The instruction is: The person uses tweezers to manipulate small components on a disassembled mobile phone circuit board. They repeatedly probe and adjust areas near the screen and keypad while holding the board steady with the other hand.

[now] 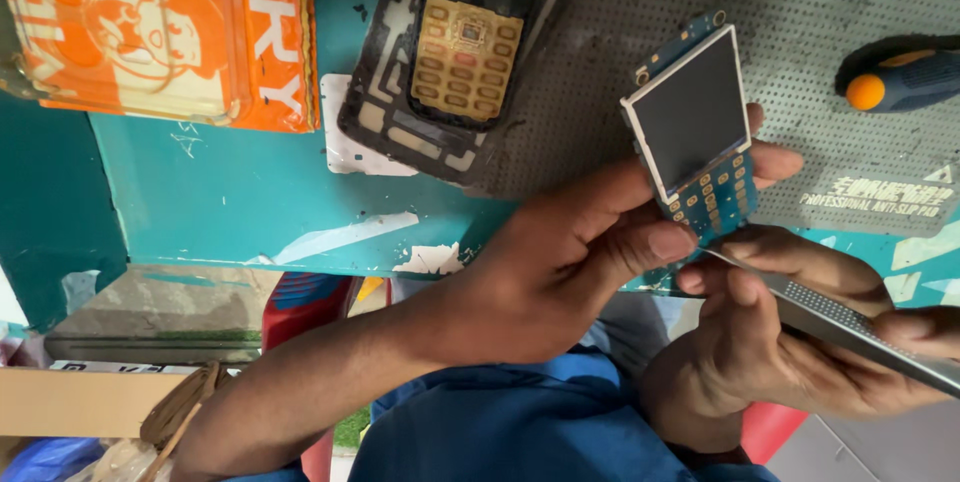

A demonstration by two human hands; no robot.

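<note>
Circuit board [700, 132], blue with a dark screen in a white frame, sits pinched in the left hand [560, 262] above the grey perforated mat [820, 12]. Right hand [790, 342] grips metal tweezers [850, 327], tip touching the board's lower edge. Phone housing [450, 52] lies on the mat's left part; a screwdriver handle [900, 77] rests at its right.

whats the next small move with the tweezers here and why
Probably ease the tweezers tip under the lower edge of the circuit board. The right hand has the tip touching that edge, while the left hand pinches the board steady.
</note>
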